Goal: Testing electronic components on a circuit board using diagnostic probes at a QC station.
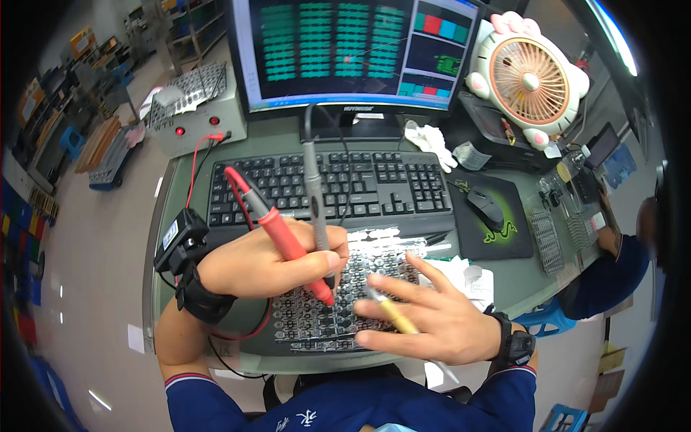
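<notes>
My left hand (248, 270) is closed around two test probes, a red probe (284, 236) and a grey-black probe (314, 191). Their tips point down at a stack of panels of small circuit boards (302, 324) in front of me. Over the right part of these panels is my right hand (450, 327), its fingers stretched and a little blurred. A slim tool with a yellow handle (396, 315) runs between its fingers, and the thin end sticks out below the palm. What the tool's tip is cannot be made out.
Behind the panels lies a black keyboard (288, 183), with a monitor (331, 54) beyond. A grey box (198, 129) connects to the red cable (193, 169) at left. To the right are a mouse (486, 209), white gloves (430, 144), a fan (530, 81) and another person's arm (610, 241).
</notes>
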### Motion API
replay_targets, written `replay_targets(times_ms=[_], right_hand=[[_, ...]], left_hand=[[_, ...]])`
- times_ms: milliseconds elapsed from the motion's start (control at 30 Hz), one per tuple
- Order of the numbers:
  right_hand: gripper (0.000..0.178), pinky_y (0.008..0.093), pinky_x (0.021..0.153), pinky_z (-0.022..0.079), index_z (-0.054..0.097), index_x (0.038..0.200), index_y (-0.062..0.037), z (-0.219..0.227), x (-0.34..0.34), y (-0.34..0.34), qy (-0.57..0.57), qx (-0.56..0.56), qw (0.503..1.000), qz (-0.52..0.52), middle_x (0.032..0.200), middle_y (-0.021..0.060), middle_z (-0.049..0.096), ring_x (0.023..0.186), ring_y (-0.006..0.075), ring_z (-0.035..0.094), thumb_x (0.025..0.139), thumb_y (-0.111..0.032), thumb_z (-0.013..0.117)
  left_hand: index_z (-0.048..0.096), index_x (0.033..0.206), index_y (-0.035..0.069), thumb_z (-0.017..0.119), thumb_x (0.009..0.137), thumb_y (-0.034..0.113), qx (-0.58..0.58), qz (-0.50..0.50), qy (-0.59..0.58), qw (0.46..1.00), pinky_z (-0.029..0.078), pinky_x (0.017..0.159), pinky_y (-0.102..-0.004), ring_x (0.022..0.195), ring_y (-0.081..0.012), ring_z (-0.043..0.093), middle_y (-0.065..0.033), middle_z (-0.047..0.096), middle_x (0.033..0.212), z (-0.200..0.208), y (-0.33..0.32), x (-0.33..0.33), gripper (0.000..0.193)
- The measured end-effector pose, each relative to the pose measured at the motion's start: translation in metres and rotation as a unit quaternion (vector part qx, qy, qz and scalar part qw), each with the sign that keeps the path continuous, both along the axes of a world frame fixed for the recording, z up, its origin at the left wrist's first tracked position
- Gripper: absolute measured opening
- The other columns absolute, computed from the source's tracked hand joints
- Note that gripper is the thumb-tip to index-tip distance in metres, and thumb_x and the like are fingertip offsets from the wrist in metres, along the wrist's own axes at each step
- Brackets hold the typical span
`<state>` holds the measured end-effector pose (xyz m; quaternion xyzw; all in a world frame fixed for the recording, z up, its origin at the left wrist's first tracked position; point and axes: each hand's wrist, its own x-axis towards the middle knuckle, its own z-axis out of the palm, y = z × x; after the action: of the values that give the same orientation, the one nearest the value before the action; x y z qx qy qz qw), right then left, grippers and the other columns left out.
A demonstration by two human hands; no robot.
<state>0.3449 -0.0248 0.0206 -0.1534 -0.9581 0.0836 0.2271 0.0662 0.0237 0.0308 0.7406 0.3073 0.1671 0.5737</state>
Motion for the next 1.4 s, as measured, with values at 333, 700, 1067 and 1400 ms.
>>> replay_targets(times_ms=[333, 700, 1067, 1400], right_hand=[[0.01, 0.0371, 0.082, 0.041, 0.06, 0.098, -0.0111, -0.052, 0.055, 0.108, 0.061, -0.014, 0.97, -0.234, 0.09, 0.0008, 0.069, 0.088, 0.0239, 0.063, 0.09, -0.007, 0.057], [0.009, 0.0358, 0.072, 0.04, 0.061, 0.1, -0.0105, -0.067, 0.055, 0.102, 0.05, -0.062, 0.958, -0.274, 0.07, 0.0001, 0.061, 0.075, 0.0208, 0.059, 0.093, -0.012, 0.057], [0.008, 0.0359, 0.065, 0.045, 0.063, 0.099, -0.0072, -0.076, 0.058, 0.104, 0.137, -0.086, 0.95, -0.268, 0.069, 0.005, 0.06, 0.068, 0.0236, 0.058, 0.093, -0.01, 0.059], [0.015, 0.0266, 0.065, 0.048, 0.062, 0.105, -0.0017, -0.067, 0.063, 0.103, 0.276, -0.292, 0.886, -0.23, 0.078, 0.0059, 0.067, 0.068, 0.0087, 0.062, 0.1, -0.012, 0.052]], left_hand=[[0.058, 0.095, 0.001, 0.041, 0.099, 0.031, 0.0, 0.008, -0.001, 1.0, 0.046, 0.075, -0.0322, 0.081, -0.0186, 0.059, -0.0089, 0.065, 0.084, -0.006, -0.001, 0.001, 0.035], [0.057, 0.098, 0.001, 0.041, 0.099, 0.03, -0.019, -0.001, -0.016, 1.0, 0.045, 0.079, -0.033, 0.086, -0.0181, 0.058, -0.0085, 0.065, 0.09, -0.009, -0.004, -0.003, 0.033], [0.059, 0.092, -0.004, 0.042, 0.098, 0.028, -0.029, -0.015, -0.065, 0.997, 0.047, 0.086, -0.0339, 0.093, -0.0212, 0.062, -0.0116, 0.065, 0.093, 0.006, -0.003, -0.007, 0.038], [0.057, 0.078, 0.001, 0.042, 0.095, 0.026, 0.029, 0.195, -0.041, 0.98, 0.043, 0.101, -0.0429, 0.102, -0.0308, 0.064, -0.0206, 0.067, 0.097, -0.022, 0.017, -0.084, 0.034]])
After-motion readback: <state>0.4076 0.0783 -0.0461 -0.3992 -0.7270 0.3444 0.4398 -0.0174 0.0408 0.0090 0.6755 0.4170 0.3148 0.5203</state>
